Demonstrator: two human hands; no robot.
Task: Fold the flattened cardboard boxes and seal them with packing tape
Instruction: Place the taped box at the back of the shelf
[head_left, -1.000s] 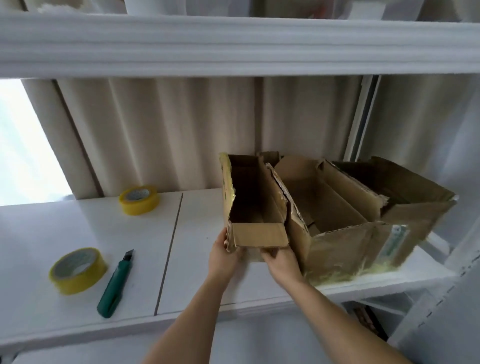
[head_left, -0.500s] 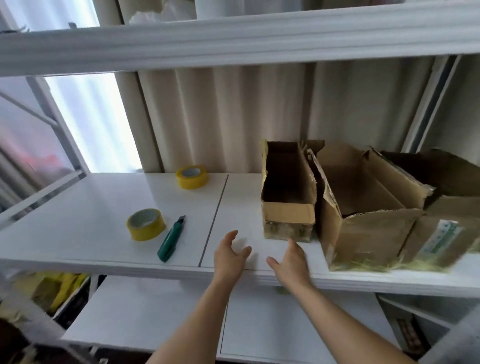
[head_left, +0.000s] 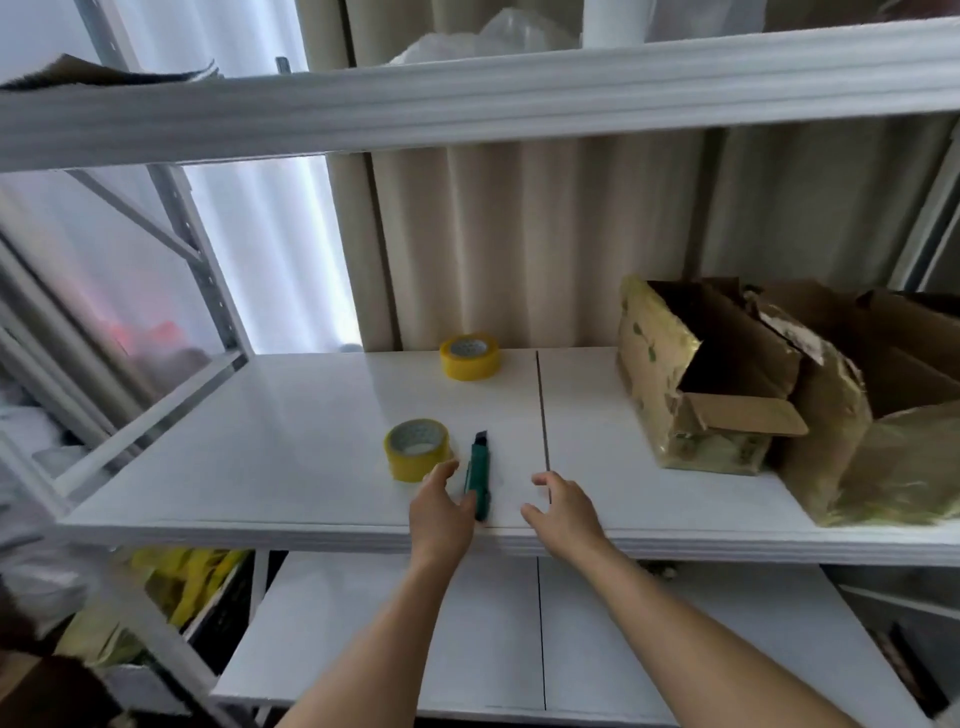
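Both hands have left the small box and moved left, toward the tools. Nearest, the left hand (head_left: 440, 512) hangs over the shelf's front edge with loose fingers, holding nothing, right beside the green cutter (head_left: 478, 474). The right hand (head_left: 562, 512) is loose and empty too, a little way from the cutter. Just past the left hand sits a yellow tape roll (head_left: 416, 449); it is probably light and stiff, easy to pinch by its ring. Farther back lies a second tape roll (head_left: 470, 356). Off to the right stands the small cardboard box (head_left: 680, 387), open on top, touching a bigger box (head_left: 841, 415). Cardboard is light but bends, so hold it by its corners. The white shelf (head_left: 291, 415) has lots of room on the left. Its front edge is close, so things could slide off.
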